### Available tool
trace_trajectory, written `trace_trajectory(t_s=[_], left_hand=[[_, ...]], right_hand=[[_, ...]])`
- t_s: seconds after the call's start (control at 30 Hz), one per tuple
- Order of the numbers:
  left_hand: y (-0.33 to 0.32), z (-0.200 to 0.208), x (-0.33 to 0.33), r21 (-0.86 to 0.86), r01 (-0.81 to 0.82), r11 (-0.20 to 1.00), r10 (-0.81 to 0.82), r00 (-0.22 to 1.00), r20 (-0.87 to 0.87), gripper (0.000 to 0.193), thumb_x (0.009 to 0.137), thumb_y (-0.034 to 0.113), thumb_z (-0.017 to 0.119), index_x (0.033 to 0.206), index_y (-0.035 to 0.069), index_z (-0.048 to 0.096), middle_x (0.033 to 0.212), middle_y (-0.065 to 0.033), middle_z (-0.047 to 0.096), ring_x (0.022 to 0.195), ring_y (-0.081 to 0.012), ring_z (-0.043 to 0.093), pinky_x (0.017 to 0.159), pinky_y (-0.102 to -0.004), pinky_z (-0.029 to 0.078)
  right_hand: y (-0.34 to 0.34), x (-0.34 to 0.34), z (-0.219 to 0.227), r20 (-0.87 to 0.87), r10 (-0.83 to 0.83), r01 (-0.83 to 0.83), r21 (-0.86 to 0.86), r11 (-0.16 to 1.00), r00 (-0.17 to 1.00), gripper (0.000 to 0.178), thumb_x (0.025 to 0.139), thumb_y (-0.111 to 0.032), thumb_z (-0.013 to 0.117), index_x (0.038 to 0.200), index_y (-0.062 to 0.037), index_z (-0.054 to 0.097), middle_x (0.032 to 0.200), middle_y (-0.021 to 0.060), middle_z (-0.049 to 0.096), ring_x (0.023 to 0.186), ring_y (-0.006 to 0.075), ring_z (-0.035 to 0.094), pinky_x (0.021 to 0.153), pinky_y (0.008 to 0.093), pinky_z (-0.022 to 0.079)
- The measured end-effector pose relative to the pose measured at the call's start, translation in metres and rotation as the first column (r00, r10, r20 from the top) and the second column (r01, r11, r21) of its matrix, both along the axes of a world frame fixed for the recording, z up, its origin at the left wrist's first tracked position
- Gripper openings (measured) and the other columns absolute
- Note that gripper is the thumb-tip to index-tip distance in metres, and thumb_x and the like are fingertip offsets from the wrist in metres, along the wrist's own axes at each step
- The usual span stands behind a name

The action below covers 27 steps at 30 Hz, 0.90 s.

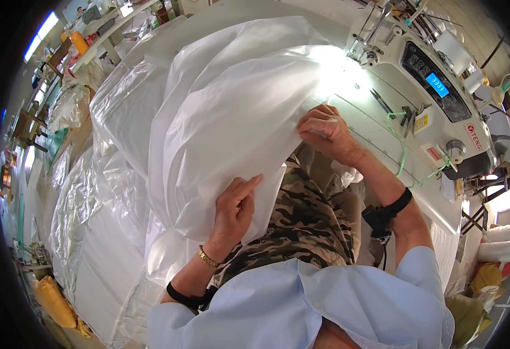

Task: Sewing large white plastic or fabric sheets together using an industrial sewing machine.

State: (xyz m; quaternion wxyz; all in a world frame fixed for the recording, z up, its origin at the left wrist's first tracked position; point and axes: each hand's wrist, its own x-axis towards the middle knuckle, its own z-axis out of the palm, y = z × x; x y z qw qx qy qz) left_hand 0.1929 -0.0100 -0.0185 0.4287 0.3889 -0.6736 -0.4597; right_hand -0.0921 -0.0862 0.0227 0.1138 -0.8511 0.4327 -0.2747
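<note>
A large white woven-plastic sheet (pixel 220 128) lies in loose folds over the table and partly across my lap. Its far right part reaches beneath the lit needle area of a sewing machine (pixel 441 87). With bent fingers, my right hand (pixel 327 134) pinches the sheet's right edge just in front of the machine. My left hand (pixel 235 209) rests on the sheet nearer to me, its index finger stretched out and the other fingers partly curled. No grip shows there, though the undersides of its fingers are hidden.
Scissors-like thread snips (pixel 381 100) lie beside the machine, near a green thread (pixel 405 148). A ruler strip (pixel 377 151) runs along the table. More clear plastic sheeting (pixel 104 192) is heaped on the left. White rolls (pixel 500 243) stand at far right.
</note>
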Motion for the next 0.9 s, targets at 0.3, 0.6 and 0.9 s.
trace_trajectory(t_s=[0.3,0.6,0.9], left_hand=[[-0.012,-0.002,-0.011,-0.300,-0.102,0.948,0.156,0.974,0.164,0.025,0.082,0.002,0.070,0.107,0.002,0.069,0.069,-0.0047,0.048,0.053,-0.0125,0.043,0.049,-0.0263,0.036],[-0.016,0.021,-0.007,-0.387,-0.045,0.921,0.163,0.947,0.277,0.008,0.086,-0.001,0.064,0.093,0.000,0.067,0.069,-0.0087,0.051,0.056,-0.0218,0.053,0.053,-0.0310,0.043],[-0.023,0.028,0.003,-0.146,-0.001,0.989,0.034,0.974,0.223,0.022,0.089,-0.004,0.058,0.110,-0.001,0.064,0.071,-0.0114,0.054,0.062,-0.0216,0.055,0.060,-0.0292,0.045]], right_hand=[[0.002,0.003,0.002,-0.110,0.010,-0.021,-0.102,0.995,0.994,0.023,0.078,-0.013,0.071,0.100,-0.0103,0.067,0.117,0.0042,0.061,0.112,0.0261,0.054,0.103,0.0417,0.037],[-0.011,0.002,0.008,-0.197,0.018,-0.044,-0.124,0.991,0.980,0.011,0.081,-0.018,0.068,0.087,-0.0109,0.061,0.089,0.0023,0.057,0.091,0.0225,0.055,0.087,0.0401,0.042],[-0.036,-0.015,0.012,-0.207,0.024,-0.034,-0.043,0.999,0.978,0.024,0.077,-0.025,0.073,0.080,-0.0093,0.056,0.081,0.0031,0.055,0.083,0.0244,0.056,0.079,0.0374,0.044]])
